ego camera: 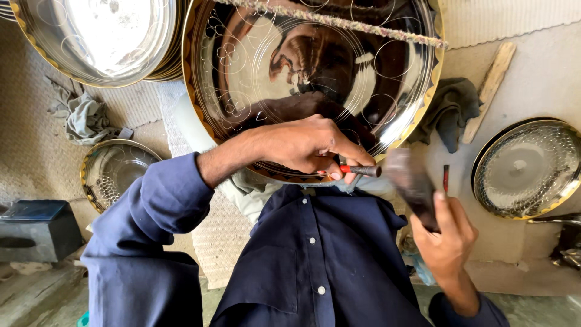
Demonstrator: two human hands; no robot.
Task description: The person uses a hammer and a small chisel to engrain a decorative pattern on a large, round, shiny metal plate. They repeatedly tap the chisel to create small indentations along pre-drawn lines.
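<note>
At the far left a dark blue box sits on the floor, and above it a crumpled grey rag lies on the woven mat. Over the rag a stack of shiny engraved metal plates leans in the top corner, while a smaller gold-rimmed plate lies flat just beside the person's blue sleeve. In the middle stands the large polished tray with a gold scalloped rim, propped up against the person's chest and engraved with circles and flower shapes — a braided cord crosses its upper part. The left hand rests against the tray's lower edge, its fingers pinched together on a small chisel with a red band, whose tip points right along the rim. Just right of the chisel tip is the blurred head of a hammer, its handle gripped in the closed right hand, which sits lower and near the shirt. Past the hammer a dark cloth lies beside the tray, a wooden stick leans above it, and a small red-handled tool lies on the pale floor. At the far right rests another round tray — densely patterned and gold-edged.
</note>
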